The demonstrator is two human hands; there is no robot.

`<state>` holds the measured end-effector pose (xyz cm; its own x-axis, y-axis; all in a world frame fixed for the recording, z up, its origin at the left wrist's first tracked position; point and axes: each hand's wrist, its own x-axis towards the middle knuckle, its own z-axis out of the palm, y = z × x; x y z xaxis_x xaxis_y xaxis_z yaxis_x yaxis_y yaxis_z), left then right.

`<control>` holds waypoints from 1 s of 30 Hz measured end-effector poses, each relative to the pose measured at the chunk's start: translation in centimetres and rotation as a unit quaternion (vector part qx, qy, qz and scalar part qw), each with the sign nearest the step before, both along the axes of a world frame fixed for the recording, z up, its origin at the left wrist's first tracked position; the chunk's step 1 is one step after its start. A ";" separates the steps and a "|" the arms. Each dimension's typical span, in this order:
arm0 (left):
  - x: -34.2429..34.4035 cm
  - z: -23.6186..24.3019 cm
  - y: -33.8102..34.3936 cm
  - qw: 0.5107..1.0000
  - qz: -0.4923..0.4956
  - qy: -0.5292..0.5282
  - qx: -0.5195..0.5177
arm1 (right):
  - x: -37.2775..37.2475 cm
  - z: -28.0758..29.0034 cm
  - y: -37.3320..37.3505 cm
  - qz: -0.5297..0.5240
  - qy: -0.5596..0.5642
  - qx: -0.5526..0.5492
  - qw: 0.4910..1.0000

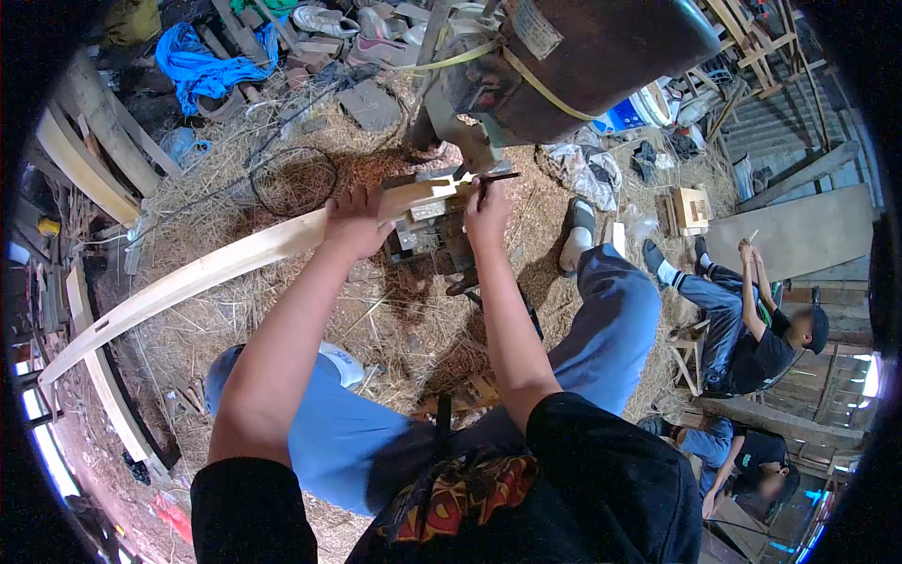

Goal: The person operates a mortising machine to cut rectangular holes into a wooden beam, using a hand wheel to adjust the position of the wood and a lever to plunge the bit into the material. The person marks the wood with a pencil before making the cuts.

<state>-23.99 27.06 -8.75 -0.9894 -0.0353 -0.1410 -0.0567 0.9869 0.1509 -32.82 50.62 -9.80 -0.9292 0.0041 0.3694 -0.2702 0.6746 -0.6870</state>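
Observation:
A long pale wooden beam (pixel 225 261) runs from the far left to a machine in front of me, its end lying at the machine's metal work holder (pixel 427 211). My left hand (pixel 355 224) is closed over the beam, fingers across its far side. Just past the beam's end, my right hand (pixel 487 221) is closed around a thin dark bar (pixel 504 176) that lies crosswise by the machine head. Its exact kind cannot be made out. Above both hands hangs the machine's large dark motor housing (pixel 601 66), with a metal arm (pixel 474 141) reaching down to the beam's end.
Straw and shavings (pixel 282 334) cover the ground around my legs. Curved planks (pixel 89 169) lean at the left, near a blue cloth (pixel 211 66). A black cable (pixel 291 179) loops beyond the beam. At the right, two people sit; one person (pixel 752 329) is nearer.

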 end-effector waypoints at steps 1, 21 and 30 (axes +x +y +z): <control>0.0 0.3 0.1 1.000 0.001 0.001 -0.001 | 0.0 0.0 0.0 0.000 0.001 0.001 1.000; -0.1 1.1 0.4 1.000 -0.002 -0.009 0.007 | 0.4 0.7 -0.2 0.065 0.125 0.009 0.990; -0.6 -0.8 -0.2 0.997 -0.002 -0.055 0.055 | 1.2 1.8 -0.3 0.073 0.034 0.027 0.996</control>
<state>-24.56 26.87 -9.51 -0.9677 -0.0091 -0.2519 -0.0743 0.9653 0.2504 -31.61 50.29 -8.01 -0.8917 -0.1509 0.4268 -0.4122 0.6604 -0.6277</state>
